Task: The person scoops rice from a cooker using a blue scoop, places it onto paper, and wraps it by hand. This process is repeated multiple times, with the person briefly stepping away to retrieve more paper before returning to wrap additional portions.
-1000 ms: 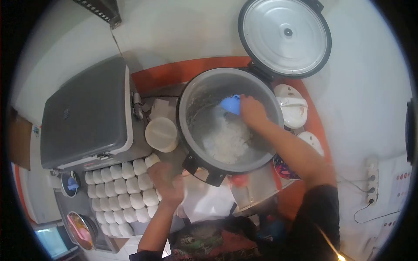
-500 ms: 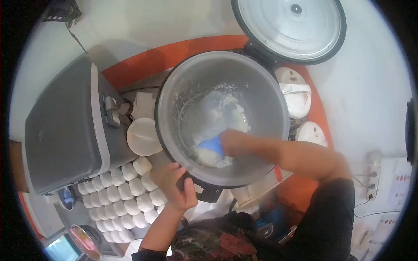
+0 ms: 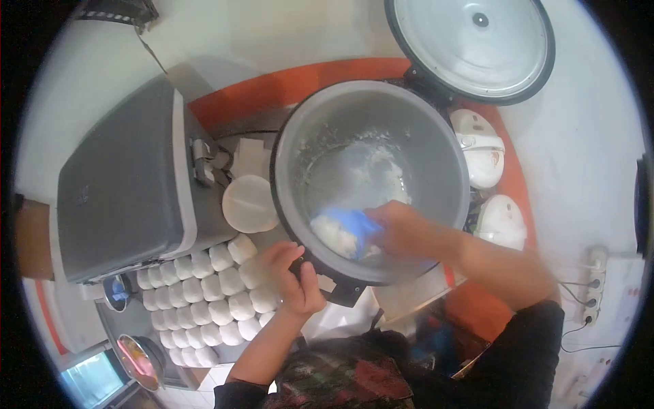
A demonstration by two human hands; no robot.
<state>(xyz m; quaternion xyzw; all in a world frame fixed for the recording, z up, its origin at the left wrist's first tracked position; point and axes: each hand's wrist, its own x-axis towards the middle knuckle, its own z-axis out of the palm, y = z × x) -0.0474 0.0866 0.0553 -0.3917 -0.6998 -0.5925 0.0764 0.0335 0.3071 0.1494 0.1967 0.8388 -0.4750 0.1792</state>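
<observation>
You are holding your right hand [image 3: 402,228] out ahead of you, near the middle, with the fingers curled shut in a grip and the back of the hand turned up. Your right forearm [image 3: 497,262] is coming in bare from the near right, slanting far and left, and a black sleeve [image 3: 528,347] is covering the upper arm. Your left hand [image 3: 293,276] is sitting nearer and further left, fingers clenched. Your left forearm [image 3: 262,351] is rising bare from the near edge. The two hands are lying close together without touching.
</observation>
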